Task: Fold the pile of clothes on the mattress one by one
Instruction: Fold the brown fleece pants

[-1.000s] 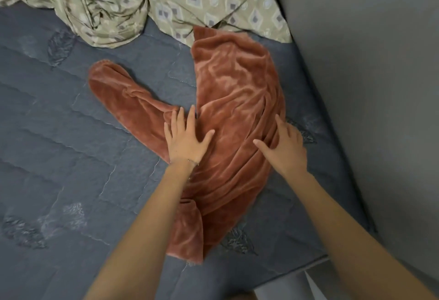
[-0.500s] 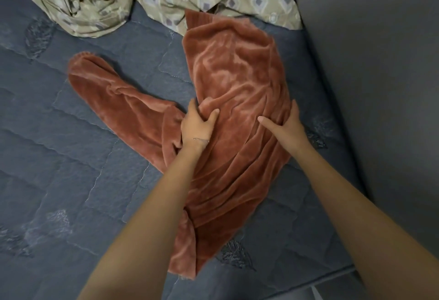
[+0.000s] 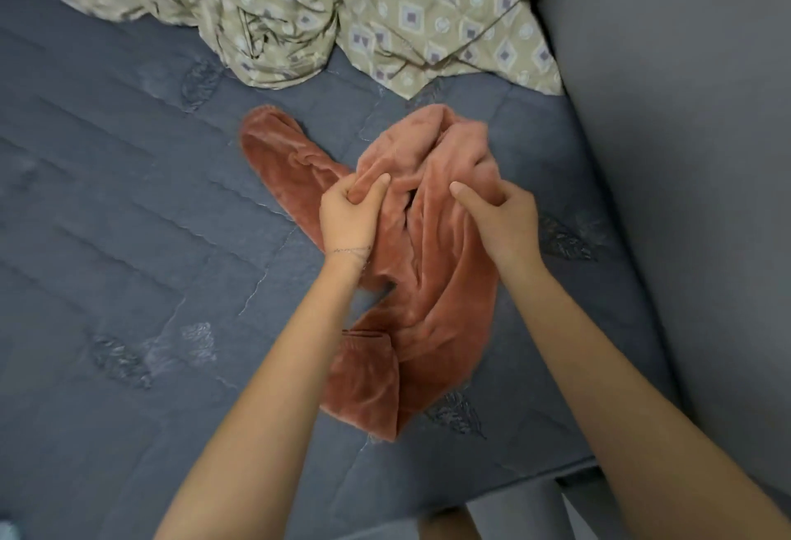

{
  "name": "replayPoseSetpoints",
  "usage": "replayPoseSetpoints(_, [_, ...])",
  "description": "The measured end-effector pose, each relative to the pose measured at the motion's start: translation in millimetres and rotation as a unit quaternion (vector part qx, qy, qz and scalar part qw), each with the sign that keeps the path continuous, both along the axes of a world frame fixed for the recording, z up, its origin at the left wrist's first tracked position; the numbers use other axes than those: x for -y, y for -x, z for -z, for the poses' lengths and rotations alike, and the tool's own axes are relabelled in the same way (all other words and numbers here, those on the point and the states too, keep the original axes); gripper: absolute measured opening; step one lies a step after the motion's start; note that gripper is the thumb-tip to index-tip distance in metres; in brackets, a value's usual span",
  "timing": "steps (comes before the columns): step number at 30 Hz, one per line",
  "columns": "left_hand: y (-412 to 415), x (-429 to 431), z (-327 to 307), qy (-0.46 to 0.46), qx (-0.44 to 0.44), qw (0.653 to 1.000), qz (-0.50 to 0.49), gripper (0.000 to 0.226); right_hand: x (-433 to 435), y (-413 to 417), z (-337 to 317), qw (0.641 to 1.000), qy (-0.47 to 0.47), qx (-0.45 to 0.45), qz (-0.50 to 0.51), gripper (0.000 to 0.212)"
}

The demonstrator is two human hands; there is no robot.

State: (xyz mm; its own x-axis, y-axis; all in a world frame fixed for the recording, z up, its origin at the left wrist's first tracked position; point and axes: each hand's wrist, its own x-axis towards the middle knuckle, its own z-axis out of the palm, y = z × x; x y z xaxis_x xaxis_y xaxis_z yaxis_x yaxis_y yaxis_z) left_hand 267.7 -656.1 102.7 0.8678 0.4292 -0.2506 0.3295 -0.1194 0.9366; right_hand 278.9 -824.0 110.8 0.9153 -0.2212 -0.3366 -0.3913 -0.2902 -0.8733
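i note the left hand [image 3: 349,218] and right hand [image 3: 505,220] each gripping a bunched fold of the rust fleece garment [image 3: 432,295] on the blue mattress [image 3: 128,240].

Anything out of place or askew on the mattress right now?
Nothing damaged. The rust fleece garment is bunched and twisted where the left hand and right hand grip it, one leg or sleeve splayed left. Beige patterned clothes lie crumpled beyond it.

Between the left hand [image 3: 349,220] and right hand [image 3: 503,220], the rust garment [image 3: 432,291] is plush, velvety cloth with a soft sheen (its far end blurred). Beneath both, the mattress [image 3: 128,240] is matt quilted fabric; beyond them, 1 thin printed cloth [image 3: 428,17], matt and creased.
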Motion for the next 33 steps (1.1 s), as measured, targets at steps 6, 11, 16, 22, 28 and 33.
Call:
replayPoseSetpoints(6, [87, -93, -120, -0.005, 0.054, 0.998, -0.037, 0.014, -83, 86, -111, 0.996, -0.028, 0.060, -0.060, 0.035])
replayPoseSetpoints(11, [200, -202, -202, -0.024, 0.093, 0.994, -0.056, 0.010, -161, 182, -188, 0.985, -0.090, 0.077, -0.121, 0.027])
replayPoseSetpoints(16, [294, -297, -269, -0.027, 0.126, 0.989, -0.067, 0.007, -250, 269, -248, 0.979, -0.107, 0.112, -0.133, 0.018])
replayPoseSetpoints(22, [388, -371, -313, -0.038, 0.129, 0.989, -0.060, 0.010, -335, 344, -304, 0.977, -0.128, 0.123, -0.118, 0.011])
replayPoseSetpoints(28, [433, -408, -329, -0.016, 0.132, 0.987, -0.095, 0.011, -378, 374, -334, 0.977, -0.092, 0.123, -0.147, 0.018])
replayPoseSetpoints(33, [443, -432, -343, -0.012, 0.149, 0.979, -0.136, 0.008, -403, 372, -347, 0.968, -0.091, 0.130, -0.192, 0.015])
